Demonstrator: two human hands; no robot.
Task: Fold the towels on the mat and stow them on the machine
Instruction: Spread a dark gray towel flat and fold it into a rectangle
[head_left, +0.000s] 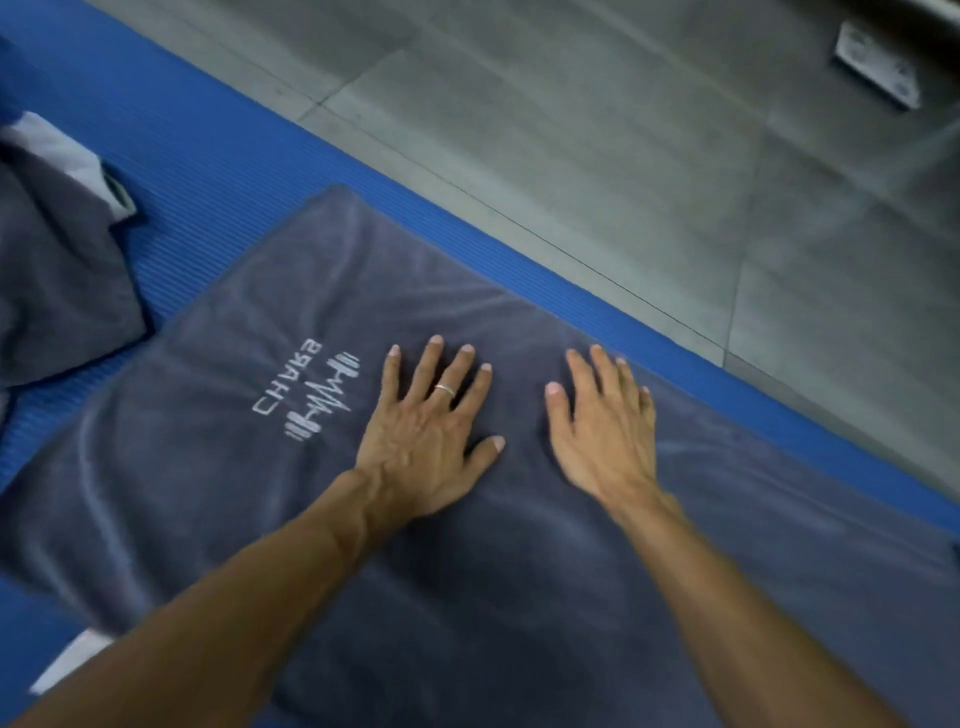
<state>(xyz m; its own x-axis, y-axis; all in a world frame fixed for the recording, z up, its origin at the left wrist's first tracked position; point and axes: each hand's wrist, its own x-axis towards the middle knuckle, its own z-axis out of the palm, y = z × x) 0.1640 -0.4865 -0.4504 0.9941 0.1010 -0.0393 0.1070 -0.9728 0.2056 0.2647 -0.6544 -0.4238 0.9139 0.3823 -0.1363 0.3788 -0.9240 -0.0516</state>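
Observation:
A dark grey towel (270, 509) with a white embroidered logo lies spread flat on the blue ribbed mat (218, 171). My left hand (426, 436), a ring on one finger, presses flat on the towel's middle with fingers straight and spread. My right hand (602, 431) lies flat on the towel just to the right of it, fingers also straight. A second dark grey towel (57, 270) sits crumpled on the mat at the far left, with a pale grey piece of cloth (57, 150) behind it. No machine is clearly in view.
Grey tiled floor (623, 156) runs beyond the mat's far edge. A metal base plate (878, 67) with bolts stands on the floor at the top right. A small white patch (72, 665) shows at the lower left by my forearm.

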